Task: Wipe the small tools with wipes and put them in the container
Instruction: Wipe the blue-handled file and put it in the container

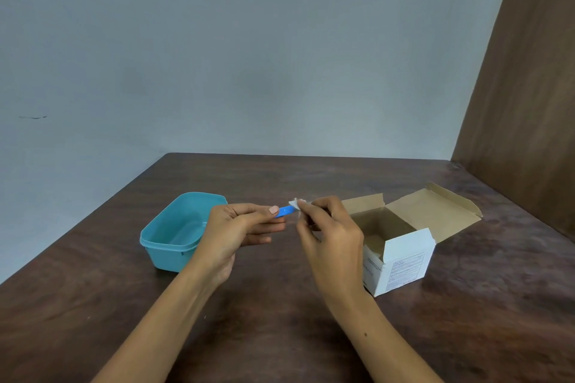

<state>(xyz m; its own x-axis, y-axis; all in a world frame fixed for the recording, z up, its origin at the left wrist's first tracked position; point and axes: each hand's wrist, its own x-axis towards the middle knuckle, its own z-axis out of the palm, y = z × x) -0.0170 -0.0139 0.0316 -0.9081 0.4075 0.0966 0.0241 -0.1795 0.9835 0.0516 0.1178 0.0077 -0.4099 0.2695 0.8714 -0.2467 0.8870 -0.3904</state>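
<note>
Left hand [239,224] pinches blue tool [285,211]; right hand [329,233] pinches wipe [296,204] around tool tip.

Only print I can spot is on the white cardboard box [404,261], a panel of tiny lines on its front, way too blurry to read anything.

Single view, head-worn, wide-angle: looks forward and down from above the near edge of a dark wooden table [280,336], both forearms entering from the bottom of the frame. Close range: left hand [236,227] and right hand [329,233] meet at centre, with the container [174,242] centre-left and an open cardboard box [404,261] centre-right. Upper half is grey wall [249,40]; a brown panel [529,87] fills the upper right.
</note>
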